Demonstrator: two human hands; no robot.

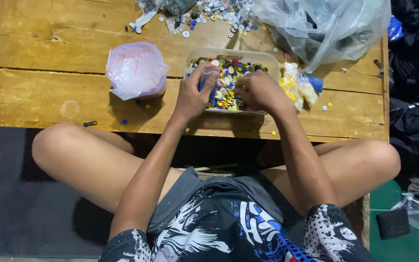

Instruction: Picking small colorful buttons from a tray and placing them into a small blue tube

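Over the bench [49, 92], left hand [195, 92] pinches a small clear bag [208, 76]; right hand [260, 90], fingers curled shut, digs among light, slippery buttons [229, 94]; best gripped by their edges.

Bare wooden table [40, 92] left; pink bag [136, 70], big plastic bag [326, 26] flank tub [233, 54].

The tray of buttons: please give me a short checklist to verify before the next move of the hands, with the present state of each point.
1. Tray sits flat on the wooden table: ok.
2. Left hand holds a small clear bag over the tray: ok.
3. Bag mouth open: cannot tell.
4. Right hand is down among the buttons: ok.
5. A button pinched in the right fingers: cannot tell.
6. Pink-tinted bag lies apart from the tray: ok.
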